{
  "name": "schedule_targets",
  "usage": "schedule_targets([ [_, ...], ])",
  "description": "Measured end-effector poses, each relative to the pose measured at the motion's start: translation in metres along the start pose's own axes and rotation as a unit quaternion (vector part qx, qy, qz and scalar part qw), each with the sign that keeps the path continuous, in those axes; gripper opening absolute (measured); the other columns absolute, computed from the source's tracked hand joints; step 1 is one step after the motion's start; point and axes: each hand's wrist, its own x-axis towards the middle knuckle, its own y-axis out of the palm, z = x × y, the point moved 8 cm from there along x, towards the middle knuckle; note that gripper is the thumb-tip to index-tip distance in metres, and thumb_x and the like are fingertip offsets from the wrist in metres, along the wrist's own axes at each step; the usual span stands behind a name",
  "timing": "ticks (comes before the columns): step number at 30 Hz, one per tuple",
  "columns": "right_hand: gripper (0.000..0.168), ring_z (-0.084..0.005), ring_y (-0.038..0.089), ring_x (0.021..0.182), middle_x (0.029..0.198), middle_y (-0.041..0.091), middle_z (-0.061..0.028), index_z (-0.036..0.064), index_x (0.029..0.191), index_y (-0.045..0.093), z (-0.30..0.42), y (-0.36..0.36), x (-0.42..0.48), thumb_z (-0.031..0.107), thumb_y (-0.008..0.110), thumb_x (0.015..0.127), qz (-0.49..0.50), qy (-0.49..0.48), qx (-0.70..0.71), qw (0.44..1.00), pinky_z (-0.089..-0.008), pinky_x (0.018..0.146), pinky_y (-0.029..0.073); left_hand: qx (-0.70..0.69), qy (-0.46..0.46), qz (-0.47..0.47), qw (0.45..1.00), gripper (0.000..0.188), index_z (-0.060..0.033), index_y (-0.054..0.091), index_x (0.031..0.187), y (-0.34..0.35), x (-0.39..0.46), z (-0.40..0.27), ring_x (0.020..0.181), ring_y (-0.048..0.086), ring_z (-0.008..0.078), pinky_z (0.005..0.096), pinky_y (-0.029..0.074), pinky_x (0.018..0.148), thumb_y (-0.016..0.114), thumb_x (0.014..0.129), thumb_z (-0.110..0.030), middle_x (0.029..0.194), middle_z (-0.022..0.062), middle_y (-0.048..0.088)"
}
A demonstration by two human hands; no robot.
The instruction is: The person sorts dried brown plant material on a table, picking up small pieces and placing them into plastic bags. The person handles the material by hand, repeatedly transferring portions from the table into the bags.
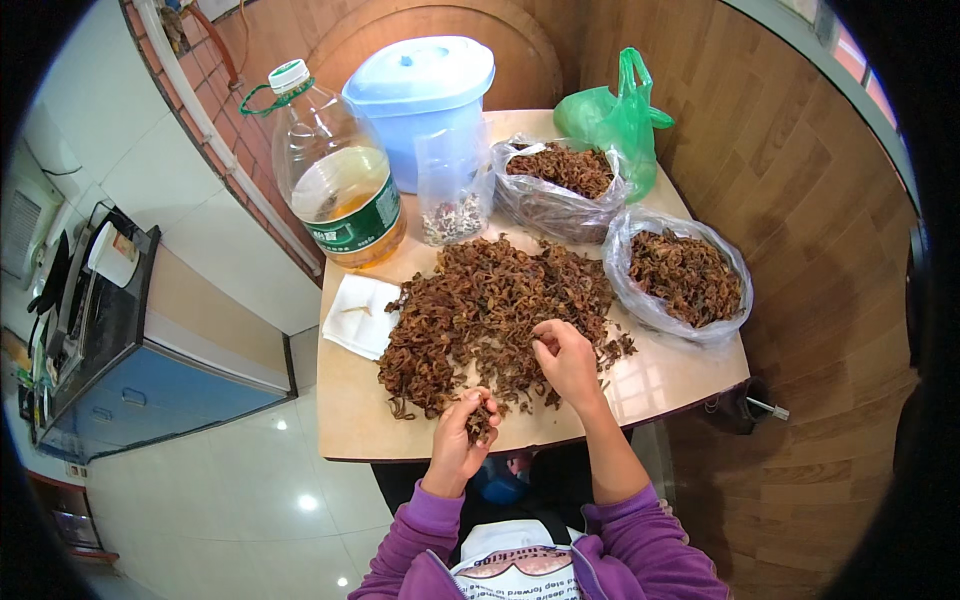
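A wide heap of dried brown plant pieces (480,307) lies spread on the pale tabletop (667,386). My left hand (463,431), at the table's near edge, holds a small clump of dried plant pieces (478,424) in its curled fingers. My right hand (568,364) is over the heap's right part, thumb and fingertips brought together at the pieces; whether something is pinched there cannot be told. Right of the heap stands an open clear plastic bag (739,289) filled with the same material, and behind it another filled bag (517,199).
A large plastic bottle of yellowish liquid (352,202), a lidded blue bucket (420,97), a small clear bag of mixed bits (454,217) and a green plastic bag (637,142) stand at the back. A folded white tissue (360,330) lies left. Wood-patterned wall (810,300) borders the right.
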Motion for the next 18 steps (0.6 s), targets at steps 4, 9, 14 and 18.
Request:
schedule_targets([
  [4,0.015,-0.0280,0.058,0.068,0.078,0.058,-0.0119,0.005,0.080,0.061,-0.001,0.023,-0.004,0.020,0.060,0.075,0.036,-0.011,-0.122,0.992,-0.0363,0.062,0.046,0.002,-0.020,0.002,1.000,0.013,-0.0079,0.052,0.092,0.006,0.005,0.009,0.067,0.051,0.0126,0.0197,0.038,0.047,0.048,0.085,-0.018,0.078,0.0030,0.052],
  [9,0.010,-0.0161,0.055,0.058,0.066,0.056,-0.0062,0.001,0.076,0.061,-0.011,0.013,-0.001,0.011,0.062,0.073,-0.013,0.012,0.029,0.999,-0.0266,0.055,0.044,0.000,-0.021,-0.007,1.000,0.014,-0.0078,0.052,0.092,0.000,0.007,0.008,0.067,0.052,0.0112,0.0174,0.035,0.044,0.047,0.087,-0.020,0.078,0.0026,0.052],
  [14,0.012,-0.0031,0.045,0.050,0.060,0.052,0.0030,0.001,0.080,0.060,-0.024,0.010,-0.014,0.012,0.062,0.078,0.098,0.187,0.314,0.926,-0.0177,0.044,0.034,0.017,-0.016,-0.021,1.000,0.015,-0.0069,0.052,0.093,0.001,0.011,0.007,0.066,0.052,0.0104,0.0164,0.035,0.043,0.048,0.088,-0.020,0.077,0.0020,0.053],
  [18,0.011,-0.0010,0.043,0.050,0.061,0.052,0.0038,0.002,0.080,0.059,-0.020,0.003,-0.019,0.013,0.062,0.079,0.101,0.221,0.351,0.904,-0.0159,0.043,0.031,0.039,-0.001,-0.013,0.999,0.019,-0.0055,0.052,0.102,0.009,0.013,0.009,0.066,0.053,0.0102,0.0167,0.036,0.044,0.047,0.089,-0.019,0.079,0.0018,0.054],
])
